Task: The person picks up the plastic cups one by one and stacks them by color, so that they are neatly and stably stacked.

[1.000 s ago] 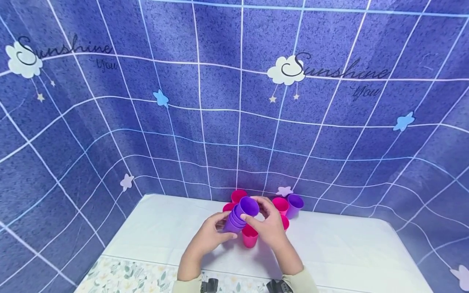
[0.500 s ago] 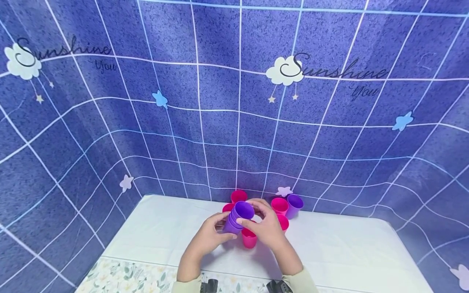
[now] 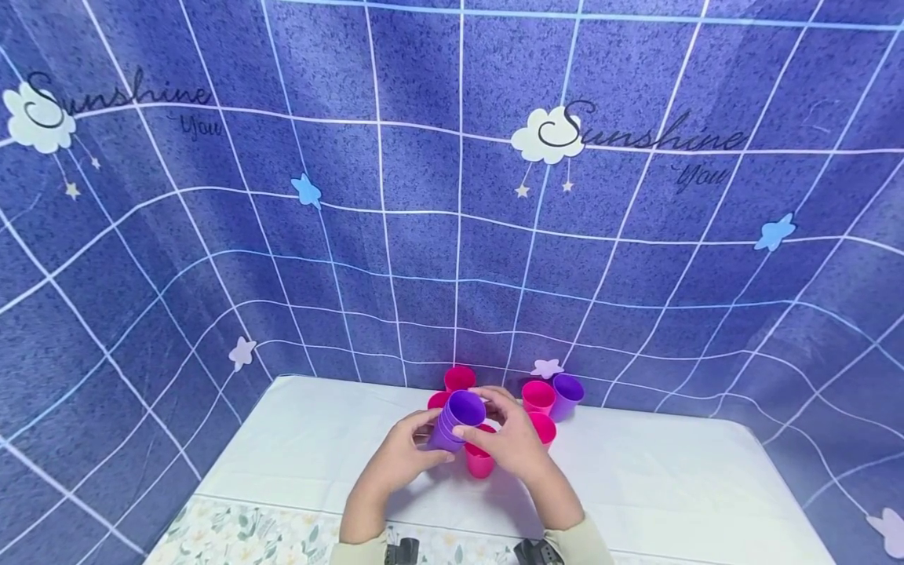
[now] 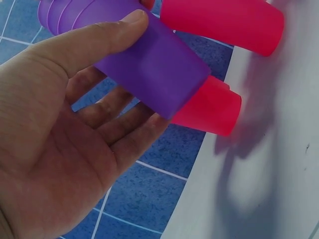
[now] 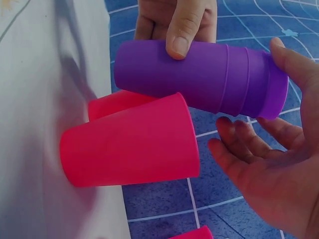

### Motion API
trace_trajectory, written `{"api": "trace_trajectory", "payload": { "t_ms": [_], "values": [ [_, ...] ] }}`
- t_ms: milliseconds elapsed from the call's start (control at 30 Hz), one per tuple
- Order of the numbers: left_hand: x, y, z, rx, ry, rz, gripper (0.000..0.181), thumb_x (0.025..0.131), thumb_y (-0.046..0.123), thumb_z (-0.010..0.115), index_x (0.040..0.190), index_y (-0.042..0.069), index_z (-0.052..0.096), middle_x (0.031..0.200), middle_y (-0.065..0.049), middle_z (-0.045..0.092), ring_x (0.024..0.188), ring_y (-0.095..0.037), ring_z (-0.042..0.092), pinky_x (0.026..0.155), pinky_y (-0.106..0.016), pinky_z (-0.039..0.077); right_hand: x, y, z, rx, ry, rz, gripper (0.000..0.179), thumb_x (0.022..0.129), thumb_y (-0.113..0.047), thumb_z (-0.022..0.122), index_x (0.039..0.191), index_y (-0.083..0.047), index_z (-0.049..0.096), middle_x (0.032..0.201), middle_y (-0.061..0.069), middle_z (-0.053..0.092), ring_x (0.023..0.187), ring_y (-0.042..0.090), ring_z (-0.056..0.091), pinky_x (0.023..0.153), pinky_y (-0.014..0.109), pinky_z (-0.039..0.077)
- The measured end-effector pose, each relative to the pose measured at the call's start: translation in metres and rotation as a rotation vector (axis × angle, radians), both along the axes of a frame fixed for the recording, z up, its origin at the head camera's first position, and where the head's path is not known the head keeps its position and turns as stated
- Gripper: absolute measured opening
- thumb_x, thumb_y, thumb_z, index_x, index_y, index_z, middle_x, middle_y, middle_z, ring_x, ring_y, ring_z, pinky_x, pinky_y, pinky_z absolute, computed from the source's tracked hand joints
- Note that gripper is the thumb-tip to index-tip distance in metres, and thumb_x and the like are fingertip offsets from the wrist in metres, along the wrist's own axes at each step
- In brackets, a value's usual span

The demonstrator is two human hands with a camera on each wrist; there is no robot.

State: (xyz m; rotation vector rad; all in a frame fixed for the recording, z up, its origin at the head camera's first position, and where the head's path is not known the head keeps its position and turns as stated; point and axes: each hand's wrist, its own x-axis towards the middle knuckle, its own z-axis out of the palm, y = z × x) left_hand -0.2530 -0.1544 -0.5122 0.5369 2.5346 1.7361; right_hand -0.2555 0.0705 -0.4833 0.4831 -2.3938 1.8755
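A nested stack of purple cups (image 3: 445, 434) is held tilted above the white table, mouth up toward the right. My left hand (image 3: 404, 457) grips the lowest cup, thumb on the near side and fingers behind, as the left wrist view shows. My right hand (image 3: 519, 441) holds the top cup by its rim (image 5: 277, 94), thumb on one side and fingers on the other. Just behind and below the stack, a pink cup (image 3: 480, 464) stands upright on the table.
Two more pink cups, one at the back (image 3: 460, 378) and one partly hidden (image 3: 437, 400), stand behind the stack. Right of my right hand are a pink cup (image 3: 539, 399), another pink cup (image 3: 544, 430) and a purple cup (image 3: 567, 399). A blue patterned curtain (image 3: 424, 235) rises behind the table.
The top purple cup has slid down and left into the stack, with my right hand moving along with it. The rims now sit closer together. My left hand stays nearly still.
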Motion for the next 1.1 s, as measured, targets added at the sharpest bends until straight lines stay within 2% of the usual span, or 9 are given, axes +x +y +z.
{"api": "trace_trajectory", "payload": {
  "t_ms": [100,300,467,600,767,967,1100],
  "values": [
    [0.000,-0.001,0.000,-0.004,0.007,-0.004,0.068,0.080,0.012,0.090,0.143,0.006,0.063,0.129,-0.014,0.071,0.119,-0.029,0.069,0.105,-0.045,0.059,0.002,0.000,0.002,0.008,-0.031,0.019,0.062,0.083,-0.022,0.091,0.140,-0.019,0.067,0.131,0.007,0.068,0.118,0.026,0.070,0.105,0.036,0.058],
    [0.000,-0.002,0.001,-0.010,0.002,0.007,0.069,0.079,0.010,0.090,0.143,0.005,0.063,0.129,-0.015,0.071,0.118,-0.028,0.069,0.104,-0.045,0.059,0.004,0.000,0.003,0.035,-0.051,0.039,0.067,0.084,-0.023,0.090,0.145,-0.016,0.063,0.131,0.010,0.068,0.119,0.035,0.070,0.104,0.055,0.059],
    [0.000,0.000,0.003,-0.012,-0.003,0.019,0.070,0.079,0.009,0.090,0.143,0.002,0.062,0.128,-0.017,0.072,0.118,-0.030,0.069,0.105,-0.049,0.058,0.005,0.001,0.005,0.046,-0.053,0.036,0.073,0.084,-0.026,0.089,0.149,-0.014,0.059,0.132,0.010,0.068,0.121,0.036,0.070,0.105,0.060,0.057],
    [0.001,0.000,0.002,-0.016,-0.001,0.019,0.071,0.079,0.010,0.090,0.143,0.001,0.061,0.127,-0.017,0.072,0.118,-0.030,0.069,0.104,-0.049,0.058,0.006,0.001,0.006,0.055,-0.043,0.032,0.075,0.084,-0.026,0.089,0.151,-0.013,0.057,0.131,0.012,0.069,0.119,0.034,0.070,0.105,0.060,0.056],
    [0.001,-0.001,0.002,-0.009,-0.009,0.017,0.071,0.079,0.010,0.090,0.143,0.001,0.060,0.127,-0.018,0.072,0.119,-0.031,0.068,0.105,-0.052,0.058,0.007,0.002,0.009,0.060,-0.002,0.025,0.077,0.085,-0.023,0.088,0.152,-0.012,0.055,0.135,0.013,0.066,0.122,0.031,0.069,0.108,0.051,0.057],
    [0.003,0.000,0.004,-0.002,-0.038,0.014,0.069,0.077,0.008,0.089,0.140,0.004,0.061,0.126,-0.015,0.072,0.116,-0.028,0.069,0.105,-0.049,0.057,0.005,0.011,0.014,0.016,0.075,0.038,0.078,0.085,-0.015,0.087,0.152,0.001,0.051,0.146,0.018,0.060,0.139,0.039,0.058,0.116,0.049,0.050],
    [0.005,0.001,0.006,0.016,-0.059,0.021,0.067,0.076,0.005,0.089,0.137,0.005,0.061,0.126,-0.016,0.071,0.115,-0.029,0.070,0.105,-0.052,0.057,0.002,0.023,0.016,-0.006,0.104,-0.005,0.072,0.087,-0.010,0.084,0.151,0.001,0.053,0.149,0.020,0.060,0.140,0.041,0.058,0.117,0.050,0.049]
  ]
}}
